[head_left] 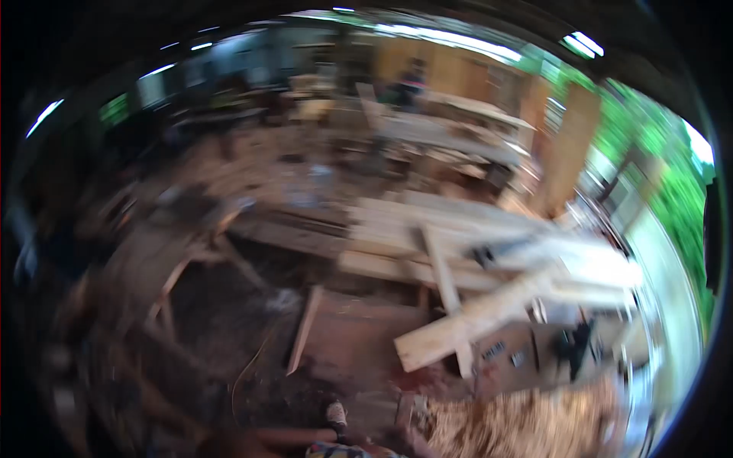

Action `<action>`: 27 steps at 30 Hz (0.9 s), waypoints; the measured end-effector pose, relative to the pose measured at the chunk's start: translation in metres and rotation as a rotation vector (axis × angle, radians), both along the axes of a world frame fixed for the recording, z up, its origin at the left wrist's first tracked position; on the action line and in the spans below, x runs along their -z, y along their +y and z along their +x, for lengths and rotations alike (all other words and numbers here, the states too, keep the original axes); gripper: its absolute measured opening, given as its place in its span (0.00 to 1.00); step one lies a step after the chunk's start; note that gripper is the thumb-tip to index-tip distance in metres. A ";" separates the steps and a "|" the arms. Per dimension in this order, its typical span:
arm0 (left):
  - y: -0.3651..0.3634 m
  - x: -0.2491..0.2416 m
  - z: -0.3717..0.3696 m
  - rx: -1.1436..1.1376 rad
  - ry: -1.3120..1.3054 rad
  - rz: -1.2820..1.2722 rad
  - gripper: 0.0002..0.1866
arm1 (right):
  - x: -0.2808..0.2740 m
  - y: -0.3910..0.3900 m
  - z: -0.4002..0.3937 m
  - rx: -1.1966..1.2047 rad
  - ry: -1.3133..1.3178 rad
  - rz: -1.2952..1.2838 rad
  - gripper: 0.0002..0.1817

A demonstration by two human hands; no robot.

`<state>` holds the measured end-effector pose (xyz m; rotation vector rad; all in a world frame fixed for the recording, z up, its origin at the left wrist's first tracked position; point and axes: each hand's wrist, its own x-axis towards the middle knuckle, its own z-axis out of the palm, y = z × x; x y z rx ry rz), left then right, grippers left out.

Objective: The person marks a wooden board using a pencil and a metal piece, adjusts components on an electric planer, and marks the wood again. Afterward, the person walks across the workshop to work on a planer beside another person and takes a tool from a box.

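Neither my left hand nor my right hand can be made out in this motion-blurred view. A brownish limb-like shape [286,437] crosses the bottom edge, too smeared to identify, beside patterned cloth [343,451] and a shoe [336,414]. Ahead on the right lies a stack of pale boards [382,237]. One thick plank [458,328] slants down off it, across a narrower board [440,267]. Dark objects [573,347], unclear in the blur, are below the stack.
Wood shavings [527,424] cover the lower right. A reddish panel [359,328] lies near the middle, with a thin cord [248,374] to its left. Farther back are a wood-laden bench [450,137], a blurred person [412,82] and an upright wooden post [569,149].
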<state>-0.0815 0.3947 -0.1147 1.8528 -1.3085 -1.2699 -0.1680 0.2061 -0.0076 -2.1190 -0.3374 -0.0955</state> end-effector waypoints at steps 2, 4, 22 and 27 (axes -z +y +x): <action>0.010 0.008 -0.017 -0.124 -0.054 -0.008 0.27 | 0.024 -0.015 0.001 -0.182 0.029 0.226 0.18; 0.020 0.015 -0.044 -0.173 -0.074 0.013 0.27 | 0.040 -0.030 -0.037 -0.251 0.194 0.345 0.23; 0.060 0.025 -0.110 -0.414 -0.113 0.077 0.27 | -0.010 -0.049 -0.075 -0.140 0.653 0.084 0.20; 0.072 0.017 -0.101 -0.471 -0.070 0.070 0.26 | -0.012 -0.025 -0.055 -0.129 0.729 0.052 0.20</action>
